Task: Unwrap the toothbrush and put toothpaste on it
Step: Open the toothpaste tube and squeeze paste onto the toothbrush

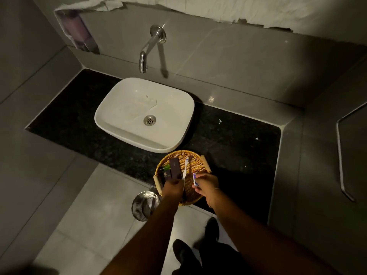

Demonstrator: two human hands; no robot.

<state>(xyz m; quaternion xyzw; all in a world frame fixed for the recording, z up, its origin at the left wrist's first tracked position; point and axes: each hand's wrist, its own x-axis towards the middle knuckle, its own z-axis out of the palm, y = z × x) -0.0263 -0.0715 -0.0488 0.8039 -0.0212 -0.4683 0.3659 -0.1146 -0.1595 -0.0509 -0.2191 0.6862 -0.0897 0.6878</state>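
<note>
Left hand (173,185) has a closed grip on the toothbrush (185,168) at its lower end, head pointing up and away over the wicker tray (196,161). Likely held that way to keep the bristle end clear and presented for paste. Brush looks white and slim, with a faint purple tint near the head. Can't tell whether any wrapper is left on it; too small and dim.

Right hand (206,183) is pinched around a small white-and-purple tube (195,179), presumably the toothpaste. It sits just beside the brush handle, not touching it. Cap state not readable. Both hands hover over the near part of the tray, so anything dropped lands in the basket rather than on the floor.

Tray sits on the dark tabletop (238,139), at its front edge, just in front of the white basin (111,108). Dark box (175,168) and a green-capped item (166,167) lie in the tray left of the brush, untouched.

Judgement: unwrap looks about done, paste step not yet started. Next move needs the tube opened and its nozzle brought to the bristles.
</note>
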